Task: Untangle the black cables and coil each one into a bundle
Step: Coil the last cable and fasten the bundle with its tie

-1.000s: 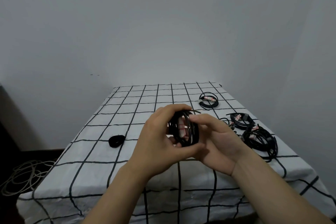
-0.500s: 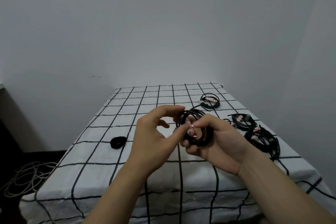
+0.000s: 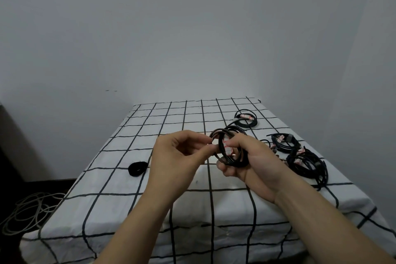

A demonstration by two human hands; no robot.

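With our right hand (image 3: 255, 163) gripping the coil (image 3: 230, 149) and our left hand (image 3: 180, 156) pinching its loose end, we should wrap snugly so loops stay together.

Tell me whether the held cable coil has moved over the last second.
Yes. The cable coil in the right hand has shifted right, away from the small black loop on the tablecloth and nearer the cables on the right.
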